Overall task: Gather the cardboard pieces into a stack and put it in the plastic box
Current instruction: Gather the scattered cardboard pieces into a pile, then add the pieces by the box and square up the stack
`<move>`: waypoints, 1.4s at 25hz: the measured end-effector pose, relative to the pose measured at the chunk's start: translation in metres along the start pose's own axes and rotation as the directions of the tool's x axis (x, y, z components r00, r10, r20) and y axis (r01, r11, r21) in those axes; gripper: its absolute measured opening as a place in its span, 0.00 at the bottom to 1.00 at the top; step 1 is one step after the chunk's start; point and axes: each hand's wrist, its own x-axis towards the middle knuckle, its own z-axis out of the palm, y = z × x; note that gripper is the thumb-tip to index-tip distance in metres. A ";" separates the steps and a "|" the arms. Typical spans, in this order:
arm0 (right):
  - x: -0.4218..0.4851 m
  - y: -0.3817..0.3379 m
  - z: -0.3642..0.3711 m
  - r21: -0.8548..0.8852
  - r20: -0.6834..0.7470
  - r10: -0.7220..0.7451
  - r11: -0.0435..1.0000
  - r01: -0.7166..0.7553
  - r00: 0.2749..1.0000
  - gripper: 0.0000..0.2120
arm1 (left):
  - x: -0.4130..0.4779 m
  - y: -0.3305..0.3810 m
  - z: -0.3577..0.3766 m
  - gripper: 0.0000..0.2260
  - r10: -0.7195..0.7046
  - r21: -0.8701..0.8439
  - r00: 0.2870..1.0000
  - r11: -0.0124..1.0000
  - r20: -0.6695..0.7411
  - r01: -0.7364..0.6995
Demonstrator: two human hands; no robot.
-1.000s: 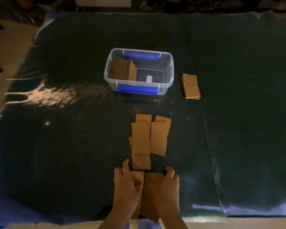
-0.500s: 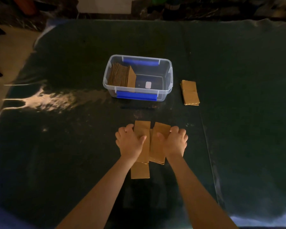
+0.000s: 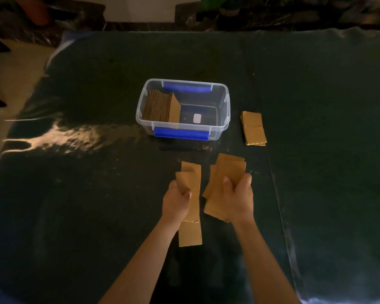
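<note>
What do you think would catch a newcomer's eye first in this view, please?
Probably the two hands in the middle foreground: the left hand and right hand each grip a fan of cardboard pieces above the dark table. Behind them stands the clear plastic box with blue latches, a cardboard stack leaning at its left end. A small loose pile lies right of the box.

Two bare forearms are showing, running up from the bottom edge, with no sleeve reaching the stretch in view. The left hand (image 3: 177, 201) and right hand (image 3: 239, 197) are wearing no gloves, rings, watch or bands. Dim light is leaving finer detail such as the nails too dark to tell.
</note>
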 end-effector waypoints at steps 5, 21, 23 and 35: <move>0.003 -0.005 -0.009 -0.025 0.204 0.023 1.000 -0.018 0.979 0.10 | -0.016 0.044 0.009 0.09 -0.021 -0.518 0.950 0.835 0.312 0.188; 0.224 -0.022 -0.061 -0.199 -0.063 0.032 0.979 -0.044 0.998 0.21 | 0.131 0.184 0.157 0.26 0.226 0.234 0.972 0.944 0.060 -0.234; 0.230 -0.020 -0.057 -0.242 -0.060 0.050 0.968 -0.063 0.997 0.21 | 0.134 0.185 0.161 0.33 0.218 0.212 0.976 0.954 -0.004 -0.212; 0.140 0.006 -0.078 0.151 0.056 -0.092 0.985 0.083 0.994 0.26 | 0.067 0.160 0.104 0.15 0.332 0.410 0.901 0.807 0.278 -0.424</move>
